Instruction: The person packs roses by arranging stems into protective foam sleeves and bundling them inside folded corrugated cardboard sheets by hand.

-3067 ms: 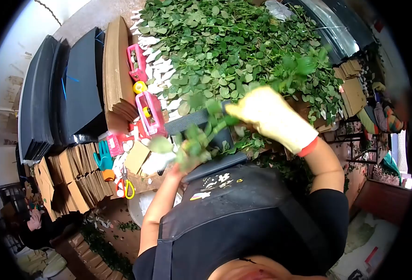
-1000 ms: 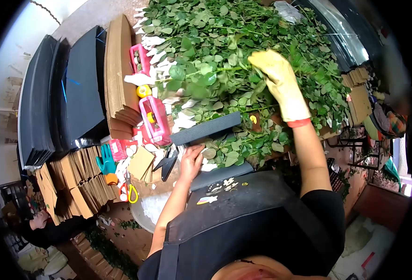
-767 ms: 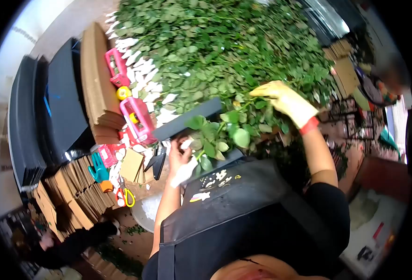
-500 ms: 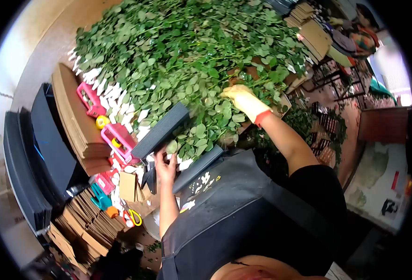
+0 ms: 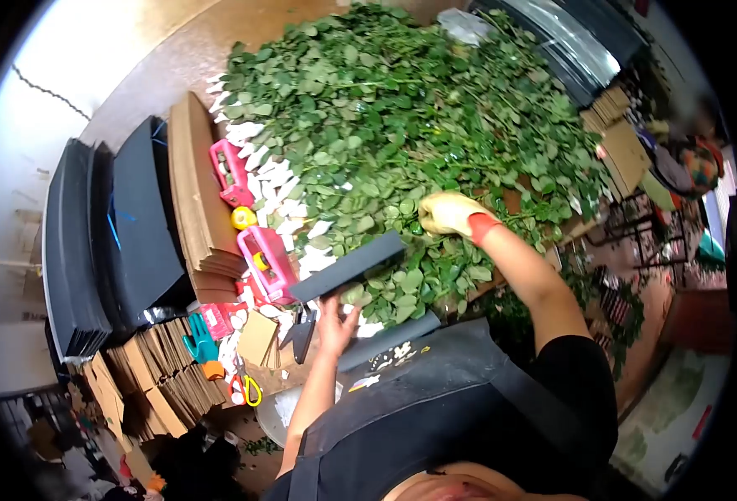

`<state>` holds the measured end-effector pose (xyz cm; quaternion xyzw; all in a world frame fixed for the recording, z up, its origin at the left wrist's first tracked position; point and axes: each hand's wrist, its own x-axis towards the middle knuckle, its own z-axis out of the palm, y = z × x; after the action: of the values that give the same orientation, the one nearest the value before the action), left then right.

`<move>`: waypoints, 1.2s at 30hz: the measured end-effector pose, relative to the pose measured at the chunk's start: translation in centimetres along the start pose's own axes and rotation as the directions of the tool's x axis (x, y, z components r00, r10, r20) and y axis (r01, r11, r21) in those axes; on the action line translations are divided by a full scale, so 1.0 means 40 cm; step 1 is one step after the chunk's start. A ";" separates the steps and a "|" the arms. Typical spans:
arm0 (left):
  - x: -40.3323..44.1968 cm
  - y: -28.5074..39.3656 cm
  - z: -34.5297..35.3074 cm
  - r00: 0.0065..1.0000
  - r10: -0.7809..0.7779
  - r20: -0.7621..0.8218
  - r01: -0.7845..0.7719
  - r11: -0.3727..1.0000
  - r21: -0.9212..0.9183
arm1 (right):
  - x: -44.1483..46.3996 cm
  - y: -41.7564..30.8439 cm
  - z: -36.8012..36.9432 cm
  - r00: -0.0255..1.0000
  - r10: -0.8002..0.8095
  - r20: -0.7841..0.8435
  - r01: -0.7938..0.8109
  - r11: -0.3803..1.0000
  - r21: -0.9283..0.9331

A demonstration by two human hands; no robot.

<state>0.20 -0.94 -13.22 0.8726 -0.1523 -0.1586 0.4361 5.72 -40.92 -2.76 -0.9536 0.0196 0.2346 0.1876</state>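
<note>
My bare left hand (image 5: pixel 335 327) grips the lower edge of a dark corrugated cardboard strip (image 5: pixel 348 267), which stands tilted beside the leafy stems. Its thumb is by some leaves, and part of the fingers is hidden behind the strip. A second dark sheet (image 5: pixel 393 341) lies along the near edge, against my apron. My right hand (image 5: pixel 450 214), in a yellow glove with a red cuff, has its fingers curled in over the leaves. What they hold, if anything, is hidden. A wide heap of leafy green stems (image 5: pixel 385 117) covers the table, with white-wrapped ends along its left side.
Pink tape dispensers (image 5: pixel 268 265) and a yellow tape roll (image 5: pixel 242 218) stand left of the heap. Beyond them are brown cardboard sheets (image 5: pixel 197 192) and dark sheets (image 5: pixel 139 209). Yellow-handled scissors (image 5: pixel 252 390) lie near front left. Another person (image 5: pixel 694 159) is at far right.
The view has shifted, so the table sits further right and lower. My right hand's fingers, stretched over the leaves before, are now curled in. My left hand still has the dark strip, now tilted flatter.
</note>
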 end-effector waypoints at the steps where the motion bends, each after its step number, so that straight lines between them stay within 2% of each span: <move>1: 0.002 -0.026 0.012 0.998 0.051 -0.023 -0.051 0.999 0.004 | 0.071 0.000 0.010 0.977 0.005 -0.215 -0.010 1.000 -0.021; 2: 0.003 -0.055 0.024 0.994 0.103 -0.046 -0.102 0.995 0.010 | 0.133 -0.007 0.002 0.909 0.003 -0.416 -0.021 0.999 -0.038; 3: 0.003 -0.039 0.022 0.999 0.045 -0.029 -0.046 0.999 -0.025 | 0.161 -0.046 -0.057 0.904 0.094 -0.418 -0.085 0.996 0.040; 4: -0.005 -0.016 0.014 1.000 -0.016 -0.006 0.015 0.998 -0.057 | 0.195 -0.042 -0.034 0.835 0.006 -0.550 -0.046 0.997 -0.060; 6: -0.009 0.010 0.007 0.996 -0.090 -0.007 0.088 0.987 -0.133 | 0.286 -0.017 -0.055 0.963 0.006 -0.271 -0.071 0.970 -0.233; 7: -0.016 -0.014 0.014 0.996 -0.087 -0.006 0.086 0.991 -0.101 | 0.300 -0.012 -0.093 0.988 -0.013 -0.156 -0.018 0.981 -0.194; 8: -0.013 -0.035 0.028 0.997 -0.081 -0.005 0.080 0.994 -0.075 | 0.323 -0.013 -0.136 0.995 0.090 -0.042 -0.094 0.989 -0.110; 9: -0.013 -0.014 0.022 0.992 -0.129 0.007 0.128 0.983 -0.133 | 0.340 -0.027 -0.211 0.988 0.048 0.147 -0.024 0.987 -0.160; 10: -0.015 -0.005 0.018 0.993 -0.112 -0.026 0.109 0.987 -0.116 | 0.342 -0.061 -0.293 0.942 0.017 0.336 0.051 0.980 -0.193; 12: -0.015 -0.001 0.017 0.996 -0.025 -0.084 0.022 0.999 -0.032 | 0.347 -0.143 -0.381 0.999 -0.036 -0.038 0.029 0.983 -0.184; 13: -0.018 -0.002 0.021 0.994 -0.073 -0.076 0.069 0.996 -0.051 | 0.383 -0.169 -0.407 0.981 -0.127 -0.149 0.099 0.978 -0.184; 14: -0.019 -0.005 0.022 0.994 -0.090 -0.058 0.088 0.995 -0.040 | 0.443 -0.165 -0.408 0.940 -0.210 -0.269 0.181 0.975 -0.126; 15: -0.019 0.003 0.015 0.993 -0.111 -0.037 0.110 0.993 -0.043 | 0.524 -0.144 -0.393 0.827 -0.289 -0.482 0.255 0.957 -0.137; 16: -0.015 0.018 0.006 0.991 -0.132 -0.019 0.131 0.990 -0.045 | 0.582 -0.177 -0.419 0.834 -0.217 -0.508 0.031 0.936 -0.350; 18: -0.017 0.033 0.001 0.986 -0.163 -0.026 0.162 0.985 -0.051 | 0.723 -0.113 -0.398 0.550 -0.432 -0.715 -0.113 0.809 -0.577; 20: -0.021 0.023 -0.001 0.984 -0.181 0.004 0.181 0.984 0.000 | 0.801 -0.078 -0.344 0.773 -0.061 -0.631 -0.264 0.874 -0.409; 21: -0.017 0.036 -0.005 0.977 -0.212 -0.001 0.212 0.977 -0.033 | 0.804 -0.061 -0.346 0.903 0.058 -0.426 -0.214 0.920 -0.328; 22: -0.019 0.027 -0.002 0.976 -0.217 0.010 0.218 0.976 -0.010 | 0.768 -0.057 -0.329 0.880 0.007 -0.474 -0.146 0.955 -0.258; 23: -0.028 0.012 0.002 0.975 -0.222 0.021 0.222 0.975 0.010 | 0.772 -0.030 -0.298 0.832 0.052 -0.553 0.014 0.993 0.115; 24: -0.027 0.002 0.007 0.974 -0.226 0.029 0.226 0.974 0.028 | 0.692 -0.076 -0.319 0.841 0.155 -0.519 0.112 0.888 0.446; 25: -0.025 0.011 0.006 0.976 -0.218 0.003 0.218 0.976 -0.014 | 0.610 -0.123 -0.340 0.840 0.255 -0.479 0.206 0.667 0.716; 26: -0.024 0.018 0.003 0.971 -0.240 0.020 0.240 0.970 -0.038 | 0.549 -0.109 -0.329 0.797 0.090 -0.598 0.272 0.830 0.487; 27: -0.024 0.023 0.000 0.965 -0.260 0.038 0.262 0.963 -0.063 | 0.487 -0.095 -0.318 0.714 -0.088 -0.694 0.298 0.936 0.188; 28: -0.023 0.023 0.000 0.958 -0.280 0.057 0.284 0.955 -0.087 | 0.426 -0.082 -0.307 0.604 -0.253 -0.756 0.276 0.956 -0.100; 29: -0.021 0.016 0.004 0.975 -0.220 0.027 0.222 0.972 -0.079 | 0.341 -0.092 -0.325 0.663 -0.173 -0.729 0.338 0.938 0.084; 30: -0.020 0.007 0.010 0.987 -0.163 -0.005 0.162 0.984 -0.069 | 0.277 -0.081 -0.332 0.582 -0.281 -0.763 0.285 0.949 -0.133; 31: -0.021 -0.001 0.014 0.994 -0.106 -0.040 0.104 0.993 -0.055 | 0.189 -0.089 -0.350 0.602 -0.266 -0.753 0.311 0.946 -0.086; 32: -0.022 -0.004 0.016 0.996 -0.050 -0.078 0.047 0.998 -0.036 | 0.196 0.001 -0.331 0.772 -0.212 -0.599 0.233 0.971 -0.044; 33: -0.021 -0.001 0.014 0.996 -0.080 -0.045 0.077 0.995 -0.063 | 0.206 0.088 -0.303 0.849 -0.243 -0.470 0.248 0.967 -0.051; 34: -0.016 0.014 0.005 0.995 -0.092 -0.037 0.090 0.994 -0.056 | 0.204 0.096 -0.304 0.905 -0.266 -0.332 0.263 0.963 -0.054; 36: -0.005 0.045 -0.012 0.994 -0.107 -0.020 0.106 0.994 -0.040 | 0.142 0.070 -0.324 0.995 -0.036 -0.091 0.018 0.980 -0.199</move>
<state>-0.02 -1.53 -11.46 0.8725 -0.0977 -0.1750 0.4456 16.12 -47.99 4.29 -0.9778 -0.0078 0.1874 0.0940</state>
